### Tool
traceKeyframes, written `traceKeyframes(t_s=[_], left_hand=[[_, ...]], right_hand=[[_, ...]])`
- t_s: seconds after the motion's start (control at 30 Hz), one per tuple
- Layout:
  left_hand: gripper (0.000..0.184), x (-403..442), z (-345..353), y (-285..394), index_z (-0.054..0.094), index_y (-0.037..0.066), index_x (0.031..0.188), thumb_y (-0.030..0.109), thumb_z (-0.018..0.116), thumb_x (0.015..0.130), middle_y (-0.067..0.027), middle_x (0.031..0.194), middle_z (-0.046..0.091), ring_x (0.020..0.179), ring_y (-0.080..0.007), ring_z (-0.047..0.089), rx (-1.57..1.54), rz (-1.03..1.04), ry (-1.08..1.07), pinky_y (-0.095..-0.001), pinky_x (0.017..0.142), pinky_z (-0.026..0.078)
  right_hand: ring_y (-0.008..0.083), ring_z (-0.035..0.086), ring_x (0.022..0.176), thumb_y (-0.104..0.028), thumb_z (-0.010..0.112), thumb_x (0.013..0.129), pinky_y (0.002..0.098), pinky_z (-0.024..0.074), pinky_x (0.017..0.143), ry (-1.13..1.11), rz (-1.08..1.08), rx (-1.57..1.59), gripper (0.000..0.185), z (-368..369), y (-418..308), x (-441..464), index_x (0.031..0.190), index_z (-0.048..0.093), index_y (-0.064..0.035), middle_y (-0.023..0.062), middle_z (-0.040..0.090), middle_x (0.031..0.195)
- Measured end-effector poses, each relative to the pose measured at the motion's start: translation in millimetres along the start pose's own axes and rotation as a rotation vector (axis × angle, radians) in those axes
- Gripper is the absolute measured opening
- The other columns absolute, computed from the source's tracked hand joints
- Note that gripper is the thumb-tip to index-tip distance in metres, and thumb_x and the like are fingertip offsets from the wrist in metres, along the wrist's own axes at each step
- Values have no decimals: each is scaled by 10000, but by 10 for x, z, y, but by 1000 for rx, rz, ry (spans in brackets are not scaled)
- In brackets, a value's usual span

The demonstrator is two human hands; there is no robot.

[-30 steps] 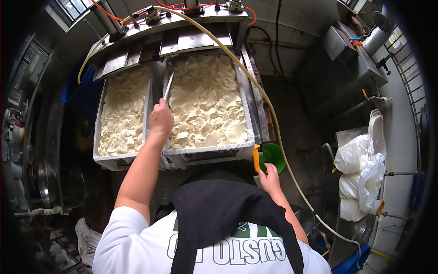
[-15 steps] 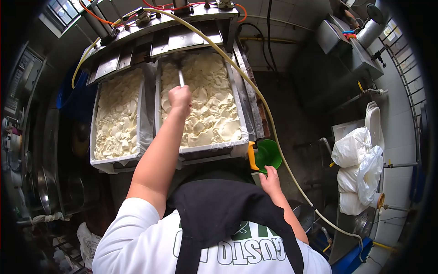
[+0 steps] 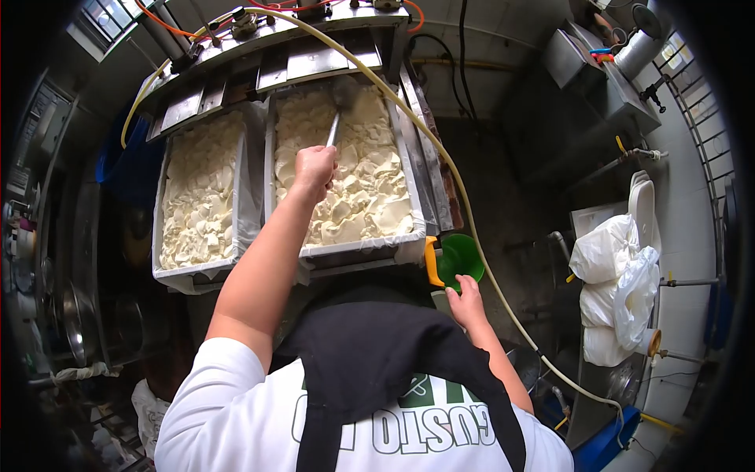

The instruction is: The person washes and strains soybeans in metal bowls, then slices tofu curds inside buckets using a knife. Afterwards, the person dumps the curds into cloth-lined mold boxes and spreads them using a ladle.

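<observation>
My left hand (image 3: 315, 168) is closed round the handle of a metal utensil (image 3: 334, 128), whose blurred far end lies over the back of the right tray. That cloth-lined tray (image 3: 361, 245) holds pale, curd-like pieces (image 3: 358, 206). A second lined tray (image 3: 158, 230) with similar pieces (image 3: 200, 197) stands to its left. My right hand (image 3: 467, 302) is at the near rim of a green container (image 3: 462, 258), its thumb and fingers apart on the rim. The container's orange handle (image 3: 432, 263) points toward the tray corner.
A metal frame (image 3: 275, 38) with plates spans the far ends of the trays. A pale hose (image 3: 451, 161) arcs over the right tray and down past the green container. White bags (image 3: 609, 271) lie on the right, a blue bin (image 3: 124, 169) stands at the left.
My left hand has gone from the right tray's left edge toward its middle, and the utensil's far end has swept rightward. My right hand remains by the green container. The view has shifted slightly.
</observation>
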State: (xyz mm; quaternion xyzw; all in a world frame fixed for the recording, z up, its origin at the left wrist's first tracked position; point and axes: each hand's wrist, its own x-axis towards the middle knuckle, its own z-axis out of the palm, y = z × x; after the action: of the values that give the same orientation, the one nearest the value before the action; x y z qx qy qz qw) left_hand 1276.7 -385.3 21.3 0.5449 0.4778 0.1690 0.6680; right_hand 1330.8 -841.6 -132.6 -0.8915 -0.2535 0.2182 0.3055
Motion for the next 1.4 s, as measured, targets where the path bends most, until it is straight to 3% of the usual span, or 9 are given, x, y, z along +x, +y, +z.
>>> traceKeyframes(t_s=[0.3,0.57,0.67,0.77,0.9,1.07,1.17,1.33,1.4], left_hand=[[171,-680,-743,-187,661,33,994,199,621,1011,4,672,536,436,-59,405,152,-5,-203,-245,363,267],[222,-824,-1234,-360,617,48,878,210,610,1030,20,638,515,400,-54,387,12,43,21,-246,355,286],[202,-1144,-1345,-303,639,34,931,208,608,1031,24,658,528,413,-52,391,117,-37,-188,-240,361,293],[308,-1331,-1504,-330,676,-13,1248,193,595,1035,26,669,539,432,-46,408,128,-71,-221,-228,364,299],[295,-1553,-1618,-317,690,-2,1245,176,598,1028,58,659,502,504,-25,417,452,-64,-368,-215,449,321],[314,-1732,-1963,-157,733,5,1224,179,615,991,55,672,511,577,-36,450,362,-41,-269,-237,510,365],[277,-1934,-2135,58,750,-18,1147,146,629,959,27,682,558,626,-66,502,719,-33,-368,-274,575,427],[261,-2103,-2495,260,735,-36,1121,132,633,948,30,677,550,634,-60,488,843,95,-291,-281,580,419],[250,-2099,-2541,309,733,-39,1102,125,638,938,35,670,543,635,-57,485,778,107,-125,-282,579,410]], right_hand=[[432,505,1363,-267,688,953,459,427,1144,-1,-31,17,526,15,-109,51,1371,584,35,283,505,1469],[435,510,1358,-250,678,964,452,428,1142,-14,-109,73,514,73,-475,200,1374,571,40,284,505,1465],[439,515,1352,-230,677,966,457,429,1139,-13,-158,100,518,61,-731,254,1386,553,49,291,516,1447],[449,518,1338,-187,675,965,466,436,1132,199,-352,118,523,42,-1028,367,1408,537,55,287,514,1447],[472,488,1362,-205,667,975,483,385,1176,288,-508,20,575,8,-1478,634,1452,490,63,304,490,1475],[523,381,1449,-280,646,997,503,332,1219,160,-547,-171,647,213,-1476,858,1479,443,101,339,380,1577],[516,374,1462,-280,645,998,511,341,1211,131,-501,-123,639,225,-1530,816,1483,449,87,343,381,1578],[507,403,1445,-282,659,985,508,352,1205,120,-484,-111,625,125,-1570,809,1470,477,67,343,419,1551],[504,412,1439,-283,662,981,507,354,1205,114,-471,-107,618,99,-1587,827,1464,488,61,343,429,1545]])
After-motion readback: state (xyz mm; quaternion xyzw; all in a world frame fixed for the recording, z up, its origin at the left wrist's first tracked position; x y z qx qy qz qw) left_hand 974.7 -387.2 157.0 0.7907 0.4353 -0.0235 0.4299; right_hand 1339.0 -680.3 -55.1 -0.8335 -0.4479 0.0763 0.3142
